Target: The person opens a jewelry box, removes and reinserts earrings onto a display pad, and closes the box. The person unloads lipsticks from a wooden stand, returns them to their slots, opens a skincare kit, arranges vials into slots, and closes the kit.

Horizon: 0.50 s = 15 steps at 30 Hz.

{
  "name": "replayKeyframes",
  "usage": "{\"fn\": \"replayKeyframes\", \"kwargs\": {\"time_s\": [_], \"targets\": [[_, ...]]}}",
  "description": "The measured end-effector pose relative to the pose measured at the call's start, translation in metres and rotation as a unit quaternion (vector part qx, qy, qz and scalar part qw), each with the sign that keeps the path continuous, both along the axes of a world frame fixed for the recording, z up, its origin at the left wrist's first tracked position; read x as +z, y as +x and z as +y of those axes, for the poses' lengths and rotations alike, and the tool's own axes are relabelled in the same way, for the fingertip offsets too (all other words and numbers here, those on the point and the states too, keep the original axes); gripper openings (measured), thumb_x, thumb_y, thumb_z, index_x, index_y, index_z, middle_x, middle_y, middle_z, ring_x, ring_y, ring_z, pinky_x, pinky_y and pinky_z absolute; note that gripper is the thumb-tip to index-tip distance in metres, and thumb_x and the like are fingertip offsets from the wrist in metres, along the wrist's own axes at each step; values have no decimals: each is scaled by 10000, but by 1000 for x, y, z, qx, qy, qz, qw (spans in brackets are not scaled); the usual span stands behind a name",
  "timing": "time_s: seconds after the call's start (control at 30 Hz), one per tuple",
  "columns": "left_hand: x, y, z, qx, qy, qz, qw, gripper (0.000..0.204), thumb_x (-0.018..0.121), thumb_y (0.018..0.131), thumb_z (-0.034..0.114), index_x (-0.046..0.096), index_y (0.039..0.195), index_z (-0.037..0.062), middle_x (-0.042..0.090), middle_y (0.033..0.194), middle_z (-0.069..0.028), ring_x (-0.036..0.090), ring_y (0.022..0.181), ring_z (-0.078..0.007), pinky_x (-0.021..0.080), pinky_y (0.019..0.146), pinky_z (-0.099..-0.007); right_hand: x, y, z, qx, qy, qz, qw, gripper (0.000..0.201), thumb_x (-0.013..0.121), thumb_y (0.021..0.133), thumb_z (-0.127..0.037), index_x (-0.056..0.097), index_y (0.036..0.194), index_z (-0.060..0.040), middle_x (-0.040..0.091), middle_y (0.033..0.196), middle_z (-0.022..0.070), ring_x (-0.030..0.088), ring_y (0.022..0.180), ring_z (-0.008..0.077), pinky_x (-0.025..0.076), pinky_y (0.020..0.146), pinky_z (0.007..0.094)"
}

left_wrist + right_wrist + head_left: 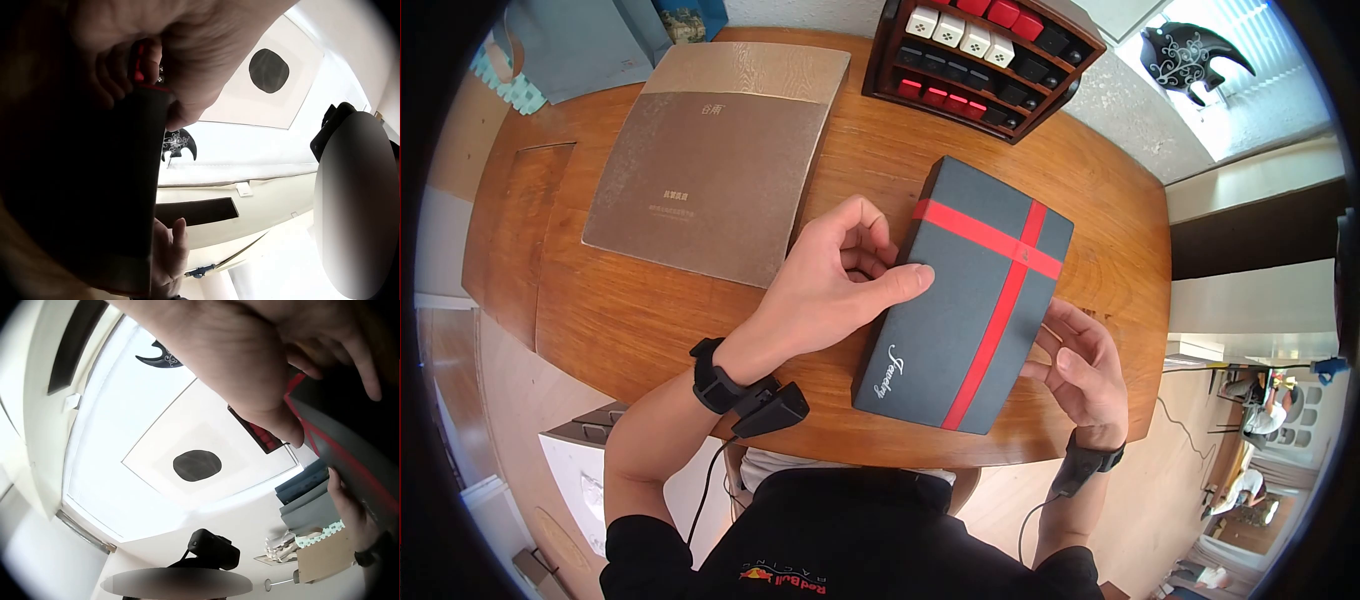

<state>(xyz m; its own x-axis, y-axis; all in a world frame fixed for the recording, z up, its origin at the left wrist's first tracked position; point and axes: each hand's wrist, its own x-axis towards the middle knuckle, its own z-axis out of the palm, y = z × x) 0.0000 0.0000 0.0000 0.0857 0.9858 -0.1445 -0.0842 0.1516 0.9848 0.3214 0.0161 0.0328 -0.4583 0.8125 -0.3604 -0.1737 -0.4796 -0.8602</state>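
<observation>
Curling its fingers, the left hand point(825, 275) clamps one dark box point(935, 320). The right hand point(1088, 375) lies opposite, grip apart. Two red bands point(1001, 325) cross the box.

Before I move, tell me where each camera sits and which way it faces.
Head: worn on the head, facing forward and down at the black Jewelry box; left hand, right hand and black shirt show.
Left wrist: on that wrist, facing upward past the box; left hand near, right hand beyond.
Right wrist: on that wrist, also facing upward past the box; right hand near, left hand beyond.
Shared by both wrist views: box, hands and silver-patterned black ornament.
</observation>
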Motion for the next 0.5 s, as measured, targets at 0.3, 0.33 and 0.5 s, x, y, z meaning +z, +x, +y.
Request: {"fn": "replayKeyframes", "kwargs": {"time_s": [0.3,0.33,0.5], "targets": [[5,9,-5,23,70,-24,997,423,901,896,307,547,969,86,573,836,28,542,723,-37,463,656,-209,-8,0,-6,-25,-27,55,998,845,913,836,-84,426,1515,41,587,1436,193,607,1338,300,597,1051,463],[5,10,-5,30,79,-24,996,419,897,900,312,553,972,83,567,827,33,532,717,-33,455,654,-205,-6,-2,-6,-24,-27,54,998,845,913,836,-84,426,1515,41,587,1436,193,607,1338,300,597,1051,463],[-1,13,-4,40,90,-3,995,399,894,903,338,616,1015,75,539,810,47,498,713,-26,412,627,-209,2,-13,-11,-34,-1,48,998,781,932,822,-82,502,1465,26,626,1405,147,621,1310,288,557,1069,438]]}}
